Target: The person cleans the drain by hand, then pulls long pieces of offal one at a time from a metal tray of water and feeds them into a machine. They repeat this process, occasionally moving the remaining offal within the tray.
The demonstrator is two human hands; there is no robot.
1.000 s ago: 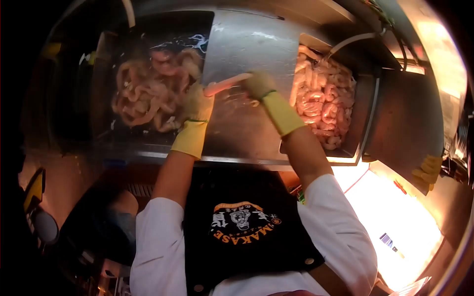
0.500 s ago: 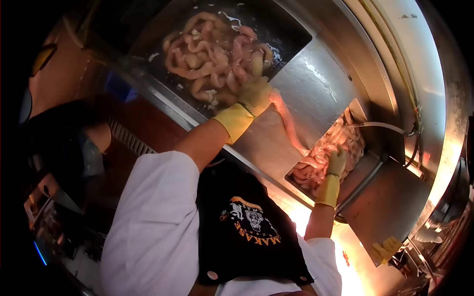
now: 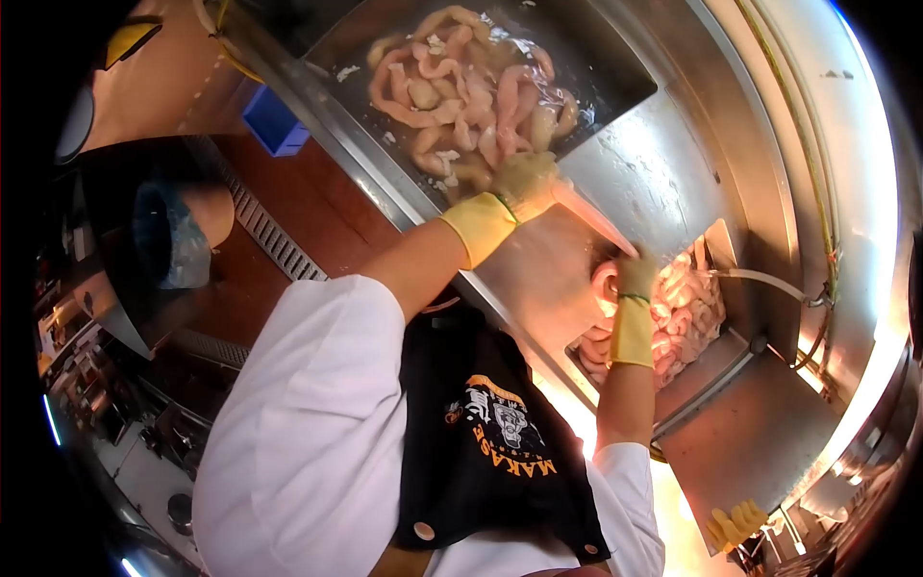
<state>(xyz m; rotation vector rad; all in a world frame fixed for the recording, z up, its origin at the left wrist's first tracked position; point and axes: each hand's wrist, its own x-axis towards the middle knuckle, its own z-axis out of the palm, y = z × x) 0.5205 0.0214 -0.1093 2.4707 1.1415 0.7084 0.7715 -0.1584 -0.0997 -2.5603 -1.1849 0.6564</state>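
Note:
A length of pale pink intestine [image 3: 598, 221] stretches between my two hands above the metal divider [image 3: 538, 260]. My left hand [image 3: 526, 185], in a yellow rubber glove, is closed around its upper end at the near edge of the dark water-filled sink [image 3: 596, 58]. Coiled intestines lie in that water with small white bits. My right hand [image 3: 636, 274], gloved the same way, grips the lower end over the smaller basin, and a loop hangs beside it. More intestines [image 3: 687, 313] are heaped in that basin. Both hands' fingertips are partly hidden.
A hose [image 3: 764, 276] reaches the right basin from the steel back wall. At lower right, a yellow glove [image 3: 736, 524] lies on a metal panel [image 3: 745, 433]. A blue crate [image 3: 276, 120] and a floor drain grate [image 3: 274, 231] are at left, near a bin with a plastic liner [image 3: 173, 240].
My right hand has risen from the heap toward the divider, lifting a loop of intestine. My left hand keeps its grip near the sink edge. The whole view has shifted slightly.

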